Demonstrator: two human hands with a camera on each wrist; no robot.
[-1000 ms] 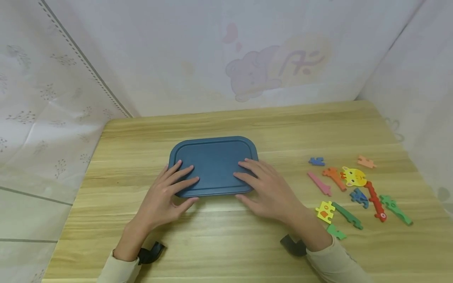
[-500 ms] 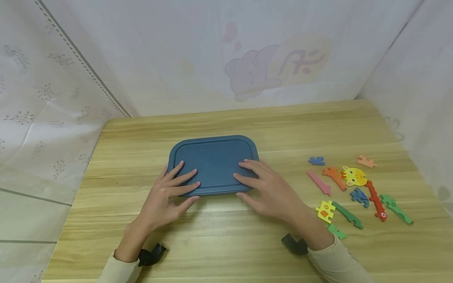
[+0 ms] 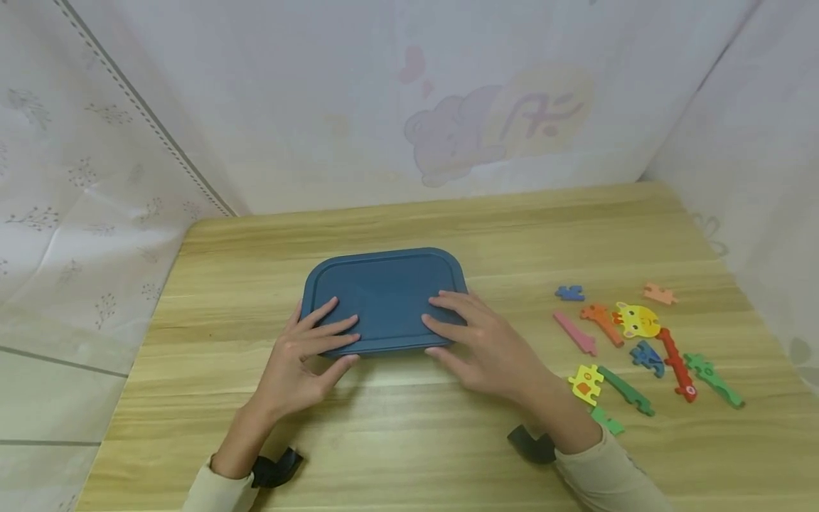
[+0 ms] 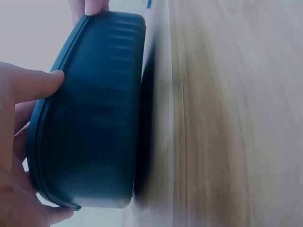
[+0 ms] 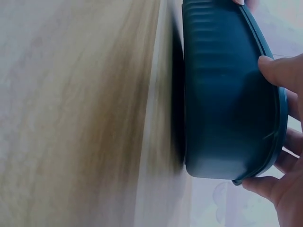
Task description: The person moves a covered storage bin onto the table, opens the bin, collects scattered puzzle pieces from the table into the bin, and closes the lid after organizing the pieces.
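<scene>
In the head view a dark blue lidded box sits in the middle of the table, its lid (image 3: 390, 295) facing up. My left hand (image 3: 301, 363) holds the lid's left near corner, fingers spread over the top and thumb at the front rim. At the right near corner my right hand (image 3: 489, 348) holds the lid the same way. Both wrist views show the box's ribbed side wall (image 4: 94, 123), with the left thumb (image 4: 40, 84) and the right thumb (image 5: 281, 71) against the lid's rim. The lid is seated on the box, whose inside is hidden.
Right of the box lie several coloured puzzle pieces, among them a yellow giraffe-face piece (image 3: 636, 321), a red piece (image 3: 678, 366) and a pink one (image 3: 575, 333). Patterned curtains (image 3: 320, 107) hang behind the wooden table (image 3: 409, 448) and at its sides.
The fingers of my left hand have shifted slightly on the lid and drawn closer together. My right hand, the box and the puzzle pieces keep nearly the same places.
</scene>
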